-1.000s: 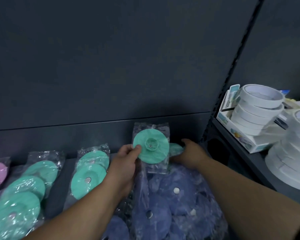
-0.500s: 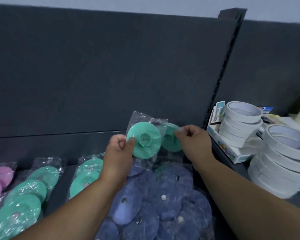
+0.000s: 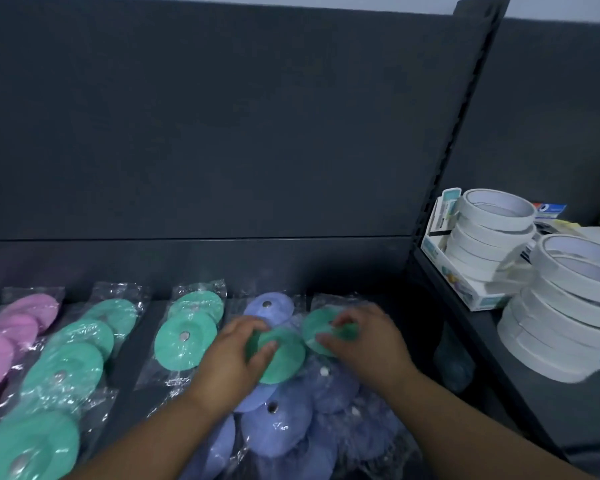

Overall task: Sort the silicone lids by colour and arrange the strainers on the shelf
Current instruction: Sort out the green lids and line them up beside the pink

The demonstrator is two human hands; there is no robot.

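Head: left hand (image 3: 229,358) (right (image 3: 368,344) too) on lids (image 3: 288,362)

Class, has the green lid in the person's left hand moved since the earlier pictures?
Yes. The green lid in the left hand has come down, from level with the back panel's seam to low over the blue lids.

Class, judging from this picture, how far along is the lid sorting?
Done: pink lids and two rows of green lids lie grouped. In hand: the left hand grips a bagged green lid, the right hand a second green lid, over the blue lids. Left: placing both; no strainers show.
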